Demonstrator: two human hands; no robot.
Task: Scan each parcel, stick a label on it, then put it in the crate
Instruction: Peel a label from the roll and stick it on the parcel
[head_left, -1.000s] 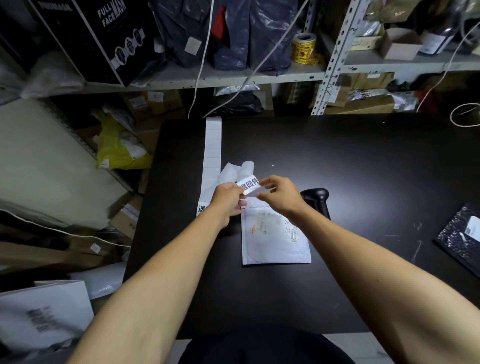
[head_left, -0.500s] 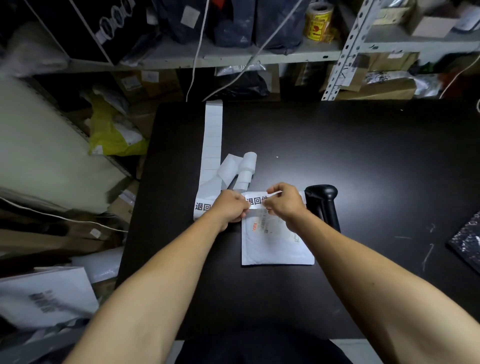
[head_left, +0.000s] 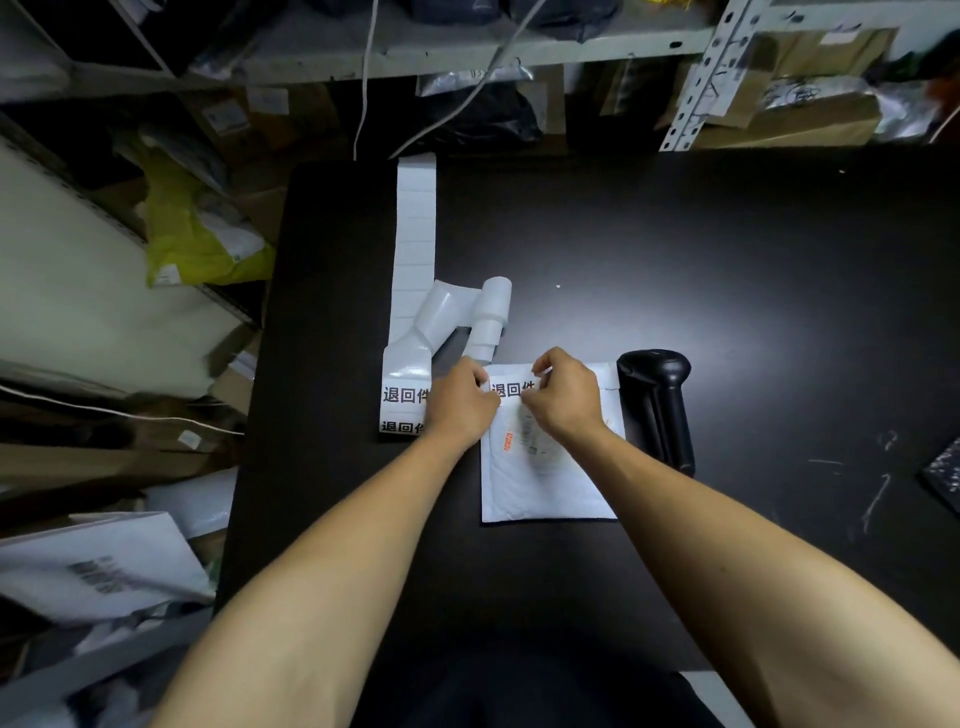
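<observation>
A white padded mailer parcel (head_left: 540, 483) lies flat on the black table (head_left: 675, 249). A white label (head_left: 511, 388) with bold black characters sits at the parcel's top edge. My left hand (head_left: 460, 402) pinches the label's left end and my right hand (head_left: 563, 397) pinches its right end, both low against the parcel. The label strip (head_left: 415, 239) with more printed labels runs along the table's left side, its backing curled into a roll (head_left: 491, 312). No crate is in view.
A black handheld scanner (head_left: 660, 400) lies just right of the parcel. A dark parcel (head_left: 945, 478) pokes in at the right edge. Shelves with boxes and bags line the back and left, with a yellow bag (head_left: 192, 234) and loose mailers on the floor to the left.
Both hands brought the peeled label down from above the table onto the top of the parcel. The view also tilted downward.
</observation>
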